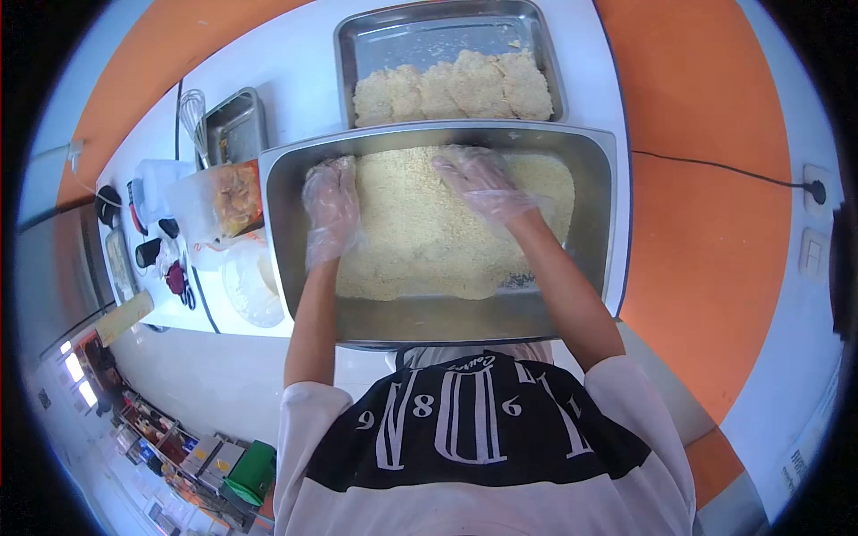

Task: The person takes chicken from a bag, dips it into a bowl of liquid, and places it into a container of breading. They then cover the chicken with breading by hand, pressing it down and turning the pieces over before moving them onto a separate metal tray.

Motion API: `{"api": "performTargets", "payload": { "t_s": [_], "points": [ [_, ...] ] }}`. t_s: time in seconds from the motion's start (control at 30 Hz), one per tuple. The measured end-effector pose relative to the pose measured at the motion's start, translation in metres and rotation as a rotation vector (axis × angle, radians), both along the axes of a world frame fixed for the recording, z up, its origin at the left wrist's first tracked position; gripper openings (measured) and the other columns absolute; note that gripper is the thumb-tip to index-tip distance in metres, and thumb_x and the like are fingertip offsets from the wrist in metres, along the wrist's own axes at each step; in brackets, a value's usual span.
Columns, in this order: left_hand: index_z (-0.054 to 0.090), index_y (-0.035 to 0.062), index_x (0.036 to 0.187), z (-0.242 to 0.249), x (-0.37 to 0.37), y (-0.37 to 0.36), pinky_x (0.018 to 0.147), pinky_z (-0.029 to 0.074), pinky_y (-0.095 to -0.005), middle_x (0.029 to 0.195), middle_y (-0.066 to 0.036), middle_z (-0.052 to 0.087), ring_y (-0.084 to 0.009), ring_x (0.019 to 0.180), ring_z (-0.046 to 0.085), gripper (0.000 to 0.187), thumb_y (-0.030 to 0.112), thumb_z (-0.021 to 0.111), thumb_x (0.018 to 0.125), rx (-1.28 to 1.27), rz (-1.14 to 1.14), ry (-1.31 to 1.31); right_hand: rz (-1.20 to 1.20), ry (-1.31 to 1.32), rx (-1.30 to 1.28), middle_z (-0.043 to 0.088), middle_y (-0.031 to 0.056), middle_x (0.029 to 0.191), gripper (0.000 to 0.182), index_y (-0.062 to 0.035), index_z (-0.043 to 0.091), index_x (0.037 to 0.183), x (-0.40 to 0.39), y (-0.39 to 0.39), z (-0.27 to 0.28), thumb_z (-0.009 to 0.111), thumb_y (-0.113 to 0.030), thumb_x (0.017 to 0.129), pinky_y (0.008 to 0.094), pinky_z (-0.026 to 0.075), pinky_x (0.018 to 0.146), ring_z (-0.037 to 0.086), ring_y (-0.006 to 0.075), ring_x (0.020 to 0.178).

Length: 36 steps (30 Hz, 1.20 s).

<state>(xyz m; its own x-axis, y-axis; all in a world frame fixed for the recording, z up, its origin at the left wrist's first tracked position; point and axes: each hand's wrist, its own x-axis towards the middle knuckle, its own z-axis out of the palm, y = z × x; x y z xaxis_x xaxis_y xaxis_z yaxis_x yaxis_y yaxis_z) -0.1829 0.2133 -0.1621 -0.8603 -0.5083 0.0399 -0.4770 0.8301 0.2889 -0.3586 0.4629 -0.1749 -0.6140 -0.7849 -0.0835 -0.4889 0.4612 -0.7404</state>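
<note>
A deep steel pan point(429, 323) holds a wide bed of pale yellow breadcrumbs point(402, 232). Both my hands wear clear plastic gloves and are down in the pan. My left hand point(331, 205) lies along the left wall at the edge of the crumbs, its fingers stretched toward the far side. On the crumbs near the far wall rests my right hand point(478, 180), palm down, fingers extended and angled leftward. Neither hand shows anything held; the fingertips are partly hidden by the crumbs and gloves.
Behind the pan, a steel tray point(402, 45) holds several breaded pieces point(456, 87) in a row. To the left are a whisk point(193, 121), a small metal tray point(237, 125), a bag of orange-coloured food point(238, 198) and a white plastic container point(250, 286).
</note>
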Motion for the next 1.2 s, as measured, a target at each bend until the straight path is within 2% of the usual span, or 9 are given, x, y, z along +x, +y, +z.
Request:
{"api": "performTargets", "payload": {
  "t_s": [0.27,0.5,0.57,0.67,0.77,0.8,0.9,1.03,1.2],
  "points": [
    [0.061,0.0106,0.151,0.014,0.005,0.001,0.108,0.051,-0.0491,0.138,-0.022,0.069,-0.0409,0.127,0.065,0.045,0.03,0.046,0.113,0.361,0.073,-0.051,0.171,-0.302,0.079,0.073,0.025,0.125,0.062,0.0044,0.07,0.129,0.021,-0.091,0.029,0.049,-0.051,0.112,0.0488,0.051,0.106,0.067,0.0384,0.125],
    [0.054,0.0085,0.158,0.081,0.055,0.011,0.126,0.037,-0.0498,0.149,-0.023,0.062,-0.0429,0.141,0.055,0.05,0.027,0.043,0.112,0.576,-0.015,0.034,0.2,-0.391,0.109,0.071,0.0357,0.116,0.075,0.0108,0.073,0.114,0.012,-0.076,0.095,0.052,-0.061,0.107,0.0531,0.051,0.099,0.069,0.0444,0.112],
    [0.045,0.0059,0.165,0.055,0.052,0.007,0.132,0.025,-0.0422,0.173,-0.018,0.038,-0.0329,0.161,0.033,0.062,0.042,0.031,0.115,0.447,-0.153,-0.015,0.192,-0.286,0.227,0.072,0.0344,0.12,0.073,0.0102,0.072,0.119,0.017,-0.083,0.085,0.05,-0.059,0.108,0.0525,0.051,0.102,0.069,0.0442,0.115],
    [0.042,0.0054,0.167,-0.033,0.086,-0.007,0.133,0.024,-0.0411,0.173,-0.016,0.039,-0.0292,0.161,0.035,0.065,0.045,0.029,0.117,0.773,-0.262,0.08,0.155,-0.188,0.102,0.072,0.0303,0.128,0.069,0.0081,0.07,0.126,0.046,-0.089,0.049,0.048,-0.055,0.11,0.0516,0.05,0.109,0.067,0.0446,0.122],
    [0.044,0.0052,0.165,0.081,0.084,0.01,0.132,0.024,-0.0402,0.172,-0.013,0.041,-0.0267,0.16,0.036,0.068,0.049,0.024,0.118,0.749,0.134,-0.014,0.294,0.042,0.194,0.071,0.03,0.132,0.066,0.0057,0.071,0.13,0.069,-0.091,0.054,0.049,-0.053,0.11,0.0507,0.05,0.111,0.067,0.0446,0.125],
    [0.038,0.0003,0.165,0.101,0.088,0.007,0.129,0.031,-0.0454,0.165,-0.026,0.045,-0.0386,0.152,0.044,0.055,0.029,0.032,0.119,0.708,0.046,-0.028,0.321,0.037,0.241,0.071,0.0303,0.132,0.065,0.0053,0.07,0.131,0.071,-0.098,0.061,0.048,-0.052,0.11,0.0521,0.049,0.112,0.067,0.0454,0.125],
    [0.035,0.0009,0.167,0.097,0.102,-0.02,0.128,0.032,-0.045,0.166,-0.026,0.043,-0.0398,0.151,0.045,0.055,0.025,0.034,0.117,0.84,0.136,0.038,0.368,0.055,0.306,0.071,0.0303,0.131,0.065,0.0046,0.07,0.132,0.084,-0.127,0.06,0.046,-0.052,0.111,0.0538,0.049,0.112,0.067,0.0469,0.124],
    [0.043,0.005,0.165,0.068,0.124,-0.036,0.127,0.034,-0.0471,0.162,-0.028,0.048,-0.0447,0.149,0.046,0.054,0.014,0.038,0.112,0.251,-0.264,0.165,0.476,0.063,0.428,0.07,0.0298,0.134,0.067,0.0031,0.069,0.135,0.121,-0.161,0.061,0.045,-0.054,0.11,0.0525,0.049,0.112,0.065,0.0457,0.128],
    [0.048,0.0056,0.162,0.111,0.085,-0.047,0.126,0.036,-0.048,0.157,-0.026,0.053,-0.0455,0.149,0.046,0.053,0.013,0.046,0.109,0.495,-0.43,0.477,0.321,-0.069,0.354,0.061,0.0271,0.147,0.06,0.0015,0.06,0.145,0.157,-0.163,0.066,0.057,-0.045,0.107,0.0568,0.04,0.12,0.056,0.0428,0.14]
  ]
}}
